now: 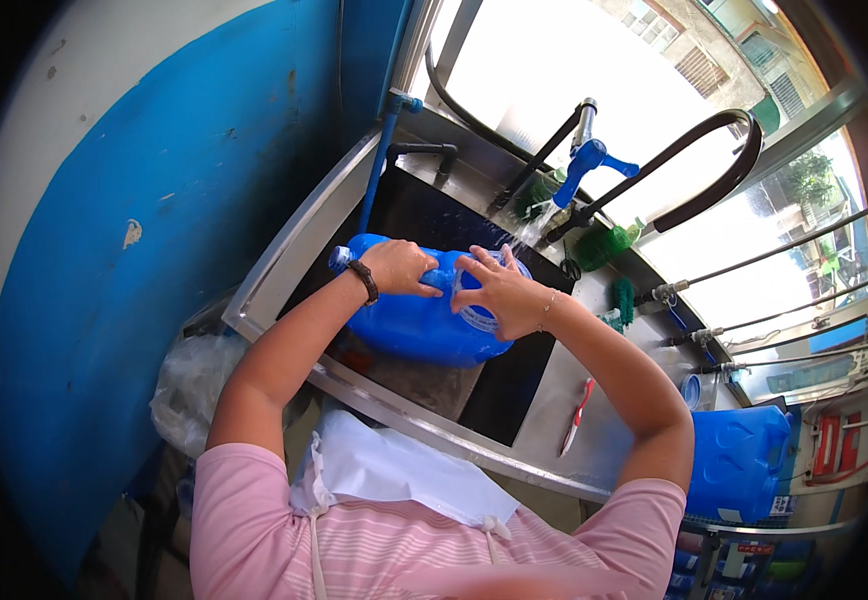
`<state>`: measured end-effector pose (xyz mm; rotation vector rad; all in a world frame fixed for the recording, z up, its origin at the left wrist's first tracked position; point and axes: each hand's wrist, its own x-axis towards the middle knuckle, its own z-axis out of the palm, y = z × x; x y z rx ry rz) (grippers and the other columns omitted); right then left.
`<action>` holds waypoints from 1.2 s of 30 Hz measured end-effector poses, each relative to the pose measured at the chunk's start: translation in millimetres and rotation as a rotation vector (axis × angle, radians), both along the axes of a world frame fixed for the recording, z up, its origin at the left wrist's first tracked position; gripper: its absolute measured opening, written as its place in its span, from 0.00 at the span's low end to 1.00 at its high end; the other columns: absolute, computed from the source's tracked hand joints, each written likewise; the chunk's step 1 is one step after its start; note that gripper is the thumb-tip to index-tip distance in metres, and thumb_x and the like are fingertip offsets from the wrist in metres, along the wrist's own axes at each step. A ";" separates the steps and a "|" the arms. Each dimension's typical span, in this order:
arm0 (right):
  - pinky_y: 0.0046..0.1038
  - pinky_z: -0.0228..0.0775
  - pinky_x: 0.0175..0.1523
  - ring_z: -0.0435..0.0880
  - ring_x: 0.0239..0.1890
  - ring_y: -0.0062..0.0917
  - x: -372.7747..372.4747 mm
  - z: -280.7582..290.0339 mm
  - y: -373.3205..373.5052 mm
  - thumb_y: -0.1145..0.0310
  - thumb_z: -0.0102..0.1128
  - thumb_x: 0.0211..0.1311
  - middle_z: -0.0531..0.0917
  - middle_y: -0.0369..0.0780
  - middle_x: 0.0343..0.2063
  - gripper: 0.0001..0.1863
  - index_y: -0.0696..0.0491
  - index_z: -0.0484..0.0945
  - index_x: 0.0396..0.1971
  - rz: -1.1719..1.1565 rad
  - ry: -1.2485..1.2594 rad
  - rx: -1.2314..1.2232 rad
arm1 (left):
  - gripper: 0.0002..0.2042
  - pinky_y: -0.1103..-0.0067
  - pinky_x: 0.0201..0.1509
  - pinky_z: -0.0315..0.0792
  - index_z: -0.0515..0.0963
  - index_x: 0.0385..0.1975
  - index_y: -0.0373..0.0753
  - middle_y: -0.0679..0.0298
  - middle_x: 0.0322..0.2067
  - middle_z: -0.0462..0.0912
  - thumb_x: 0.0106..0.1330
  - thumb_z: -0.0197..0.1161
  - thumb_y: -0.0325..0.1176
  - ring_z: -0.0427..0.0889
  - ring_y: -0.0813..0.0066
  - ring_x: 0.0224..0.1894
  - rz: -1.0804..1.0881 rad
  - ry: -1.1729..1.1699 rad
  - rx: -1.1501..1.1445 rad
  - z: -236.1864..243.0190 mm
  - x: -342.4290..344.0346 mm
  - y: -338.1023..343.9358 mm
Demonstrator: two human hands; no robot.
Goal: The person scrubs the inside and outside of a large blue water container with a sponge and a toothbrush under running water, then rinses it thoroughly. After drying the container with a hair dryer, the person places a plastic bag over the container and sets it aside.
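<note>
A blue plastic jug [404,335] lies on its side in the dark-bottomed steel sink [294,225]. My left hand [399,268] grips the jug's upper side, near its small capped spout [342,260]. My right hand [502,295] holds the round, clear-rimmed end at the jug's right, fingers curled over it; whether that rim is a loose lid, I cannot tell. Water sprays from the blue-handled tap [582,165] just above my right hand. Green bottles [604,240] and a green brush [622,298] stand behind, to the right.
A red-and-white toothbrush-like item [576,415] lies on the steel drainboard [544,440]. Another blue jug [739,460] stands at the right. A blue wall [104,330] and plastic bags [194,390] are at left. Black hoses [714,120] arch along the bright window.
</note>
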<state>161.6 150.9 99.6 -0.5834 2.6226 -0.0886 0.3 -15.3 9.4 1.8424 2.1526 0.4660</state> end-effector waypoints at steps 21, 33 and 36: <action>0.41 0.77 0.46 0.84 0.36 0.46 -3.5 37.6 28.0 0.74 0.57 0.56 0.84 0.52 0.31 0.24 0.46 0.74 0.55 -0.613 0.566 -0.314 | 0.24 0.63 0.42 0.77 0.81 0.28 0.41 0.54 0.27 0.84 0.56 0.64 0.60 0.84 0.54 0.34 -0.029 0.087 -0.003 4.4 1.3 7.2; 0.21 0.69 0.20 0.79 0.19 0.17 18.7 -134.6 40.8 0.48 0.54 0.68 0.83 0.35 0.25 0.24 0.57 0.80 0.41 -1.583 0.120 -1.354 | 0.24 0.60 0.48 0.77 0.76 0.43 0.30 0.41 0.40 0.83 0.68 0.57 0.50 0.83 0.45 0.44 0.913 -0.239 -0.020 -42.6 -26.8 -23.8; 0.20 0.69 0.21 0.79 0.20 0.17 18.8 -167.3 23.2 0.47 0.49 0.71 0.84 0.34 0.27 0.25 0.56 0.78 0.48 -1.573 0.161 -1.584 | 0.24 0.59 0.51 0.75 0.76 0.44 0.29 0.39 0.42 0.81 0.68 0.57 0.50 0.81 0.43 0.47 0.927 -0.311 -0.004 -53.2 -35.3 -30.8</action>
